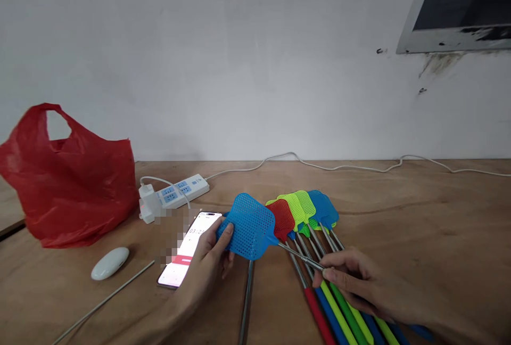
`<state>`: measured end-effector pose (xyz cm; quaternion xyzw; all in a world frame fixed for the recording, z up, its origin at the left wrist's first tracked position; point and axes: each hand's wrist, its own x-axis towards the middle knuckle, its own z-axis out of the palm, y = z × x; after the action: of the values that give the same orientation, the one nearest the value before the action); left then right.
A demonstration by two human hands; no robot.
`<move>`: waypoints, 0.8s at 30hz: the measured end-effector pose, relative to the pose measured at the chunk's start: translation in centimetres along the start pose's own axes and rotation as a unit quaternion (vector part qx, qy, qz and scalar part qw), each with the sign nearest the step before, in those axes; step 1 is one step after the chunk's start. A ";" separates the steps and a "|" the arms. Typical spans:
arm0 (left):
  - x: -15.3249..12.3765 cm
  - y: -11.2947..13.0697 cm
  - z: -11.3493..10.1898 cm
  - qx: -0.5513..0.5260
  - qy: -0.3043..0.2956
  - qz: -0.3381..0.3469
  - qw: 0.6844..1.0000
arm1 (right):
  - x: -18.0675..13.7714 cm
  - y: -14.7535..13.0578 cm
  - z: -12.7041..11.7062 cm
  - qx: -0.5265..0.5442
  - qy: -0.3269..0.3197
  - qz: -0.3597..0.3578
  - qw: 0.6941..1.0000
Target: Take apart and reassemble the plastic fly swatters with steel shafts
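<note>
A blue fly swatter [249, 225] is held in front of me, its perforated head tilted up. My left hand [215, 249] pinches the left edge of that head between thumb and fingers. My right hand [353, 281] grips the thin metal shaft with thumb and fingertips; the swatter's far handle end is hidden behind this hand. Under and beside my right hand lie several fly swatters in a fanned pile, among them a red swatter [281, 218] and a yellow-green swatter [306, 204]. Below the held head, a separate metal rod [247, 302] runs toward me; its upper end is hidden.
At the left stands a red plastic bag [80, 185]. Nearby are a white power strip [186, 190] with an adapter, a lit phone [191, 244] and a white oval object [110, 263]. A white cable [339, 167] runs along the wall. A thin rod [104, 302] lies front left.
</note>
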<state>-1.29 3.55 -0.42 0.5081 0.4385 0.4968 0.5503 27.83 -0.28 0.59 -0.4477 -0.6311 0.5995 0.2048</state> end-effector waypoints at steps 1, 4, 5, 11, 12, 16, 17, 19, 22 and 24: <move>-0.1 -0.3 0.1 0.012 -0.018 0.004 1.000 | 0.0 -0.1 0.2 0.007 -0.004 -0.002 1.000; -0.7 -1.2 0.4 0.038 -0.053 0.011 0.998 | 0.1 -0.6 1.0 0.026 -0.018 0.000 1.000; -0.9 -1.4 0.4 0.044 -0.063 0.015 0.997 | 0.0 -0.8 1.2 0.030 -0.021 0.000 0.999; -1.0 -1.4 0.5 0.047 -0.084 0.010 0.995 | 0.1 -0.6 0.8 0.043 -0.018 0.012 0.999; -1.0 -1.3 0.4 0.045 -0.087 0.004 0.995 | 0.1 -0.5 0.6 0.041 -0.024 0.022 0.999; -0.8 -1.3 0.3 0.020 -0.093 -0.021 0.995 | 0.6 0.0 0.4 0.087 0.003 0.039 0.995; -0.7 -1.2 0.2 0.009 -0.088 -0.020 0.996 | 0.7 0.2 0.4 0.114 0.033 0.030 0.992; -0.5 -1.2 0.0 -0.006 -0.072 -0.014 0.997 | 0.8 0.3 0.6 0.188 0.127 0.015 0.974; -0.2 -1.2 -0.3 -0.007 -0.066 -0.010 0.998 | 0.8 0.0 0.6 0.313 0.261 0.043 0.912; -0.1 -1.3 -0.5 0.001 -0.080 -0.014 0.997 | 0.8 -0.3 0.4 0.359 0.273 0.043 0.891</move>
<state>-1.63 3.50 -1.80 0.5408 0.4001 0.4465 0.5900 26.99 0.15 0.61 -0.5164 -0.2720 0.6478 0.4897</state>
